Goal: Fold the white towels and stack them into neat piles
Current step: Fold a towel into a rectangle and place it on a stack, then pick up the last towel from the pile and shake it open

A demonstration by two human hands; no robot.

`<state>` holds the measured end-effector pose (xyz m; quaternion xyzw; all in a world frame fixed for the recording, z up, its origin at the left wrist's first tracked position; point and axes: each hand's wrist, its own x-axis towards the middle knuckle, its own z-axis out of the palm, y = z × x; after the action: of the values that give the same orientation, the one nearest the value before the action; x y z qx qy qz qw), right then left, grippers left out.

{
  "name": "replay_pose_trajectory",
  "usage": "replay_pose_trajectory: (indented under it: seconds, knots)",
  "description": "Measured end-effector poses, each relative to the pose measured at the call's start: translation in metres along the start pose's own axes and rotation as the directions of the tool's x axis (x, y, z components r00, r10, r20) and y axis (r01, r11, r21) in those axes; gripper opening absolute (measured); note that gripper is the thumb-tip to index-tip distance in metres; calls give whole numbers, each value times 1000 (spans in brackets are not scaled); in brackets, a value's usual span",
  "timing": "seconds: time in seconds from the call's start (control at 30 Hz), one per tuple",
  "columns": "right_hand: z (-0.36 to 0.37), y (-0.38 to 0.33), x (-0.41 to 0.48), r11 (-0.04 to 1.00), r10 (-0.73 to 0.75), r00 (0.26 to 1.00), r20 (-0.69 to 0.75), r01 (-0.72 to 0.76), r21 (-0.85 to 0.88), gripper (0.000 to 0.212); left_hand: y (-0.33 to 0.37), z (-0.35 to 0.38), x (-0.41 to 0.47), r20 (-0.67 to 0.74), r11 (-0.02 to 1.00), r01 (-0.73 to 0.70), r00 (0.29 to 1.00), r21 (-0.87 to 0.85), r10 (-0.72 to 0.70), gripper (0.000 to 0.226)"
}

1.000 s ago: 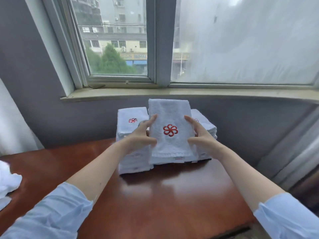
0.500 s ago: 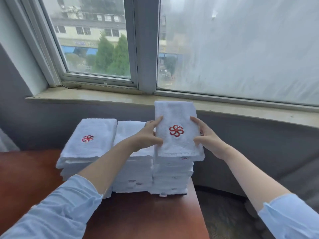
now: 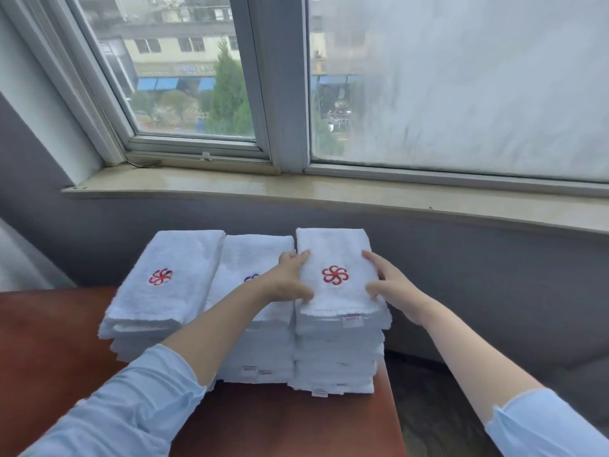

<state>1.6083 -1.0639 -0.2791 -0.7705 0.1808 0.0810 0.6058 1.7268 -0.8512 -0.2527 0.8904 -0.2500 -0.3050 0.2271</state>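
Three piles of folded white towels stand side by side at the far edge of the brown table (image 3: 290, 423). A folded towel with a red flower logo (image 3: 336, 275) lies on top of the right pile (image 3: 336, 357). My left hand (image 3: 290, 278) grips its left edge, thumb on top. My right hand (image 3: 385, 285) grips its right edge. The middle pile (image 3: 260, 351) is partly hidden by my left forearm. The left pile (image 3: 164, 285) is lower and shows a red logo on top.
The table's right edge (image 3: 393, 407) runs just beside the right pile, with dark floor beyond. A grey wall and a stone window sill (image 3: 329, 192) rise directly behind the piles. A pale curtain (image 3: 19, 258) hangs at the far left.
Both hands have carried the logo towel rightward past the middle pile and lowered it onto the right pile. The view has swung right, so the loose towels at the left are out of frame.
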Motion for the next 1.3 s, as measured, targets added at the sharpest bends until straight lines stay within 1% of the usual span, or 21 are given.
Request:
replay_pose_trajectory:
  seconds: [0.07,0.13,0.2,0.27,0.3,0.33,0.37,0.4,0.43,0.53,0.67,0.77,0.87,1.03,1.1,1.17,1.3]
  knots:
    - [0,2,3,998,35,999,7,-35,-42,95,-2,5,1,-37,988,-5,999,152,10,93]
    - [2,1,4,994,68,997,20,-66,-88,95,-3,8,1,-61,956,-18,997,294,38,79]
    - [5,-2,4,985,91,996,19,-87,-148,92,-3,11,-1,-70,920,-29,996,390,61,71]
    - [10,-9,2,965,98,995,-27,-102,-241,85,-1,12,-4,-89,896,-43,992,442,91,66]
    - [13,-14,-1,939,91,993,-75,-111,-327,80,-1,12,-6,-111,892,-51,987,449,112,63]
    - [15,-20,-4,883,67,990,-125,-117,-454,73,0,12,-10,-138,897,-59,982,438,132,61]
    - [18,-26,-9,802,22,986,-165,-116,-586,67,0,11,-14,-166,909,-69,975,410,149,61]
    - [22,-31,-14,727,-38,982,-187,-101,-679,64,-1,11,-19,-196,923,-80,967,375,164,60]
    - [27,-36,-21,678,-101,977,-187,-70,-731,63,-2,10,-25,-227,936,-91,958,341,176,60]
    - [47,-56,-39,595,-259,957,-128,54,-802,60,-10,7,-52,-331,960,-110,923,258,195,58]
    - [89,-81,-55,502,-364,931,-35,164,-849,58,-38,0,-98,-465,975,-95,867,199,179,56]
    - [131,-100,-59,455,-400,915,61,256,-853,59,-76,-10,-139,-516,985,-6,852,170,94,58]
    - [185,-119,-60,428,-439,886,152,354,-831,58,-120,-21,-184,-553,992,85,833,99,-16,59]
    - [295,-149,-69,309,-446,828,338,497,-811,60,-201,-36,-270,-644,975,220,750,30,-150,56]
    - [345,-161,-76,293,-451,802,393,548,-783,57,-235,-41,-307,-668,963,270,720,20,-188,55]
    - [397,-169,-86,279,-461,775,432,589,-759,52,-271,-47,-344,-675,952,306,704,8,-221,54]
    - [503,-183,-106,251,-435,748,501,635,-731,59,-349,-62,-419,-673,928,373,681,-22,-289,55]
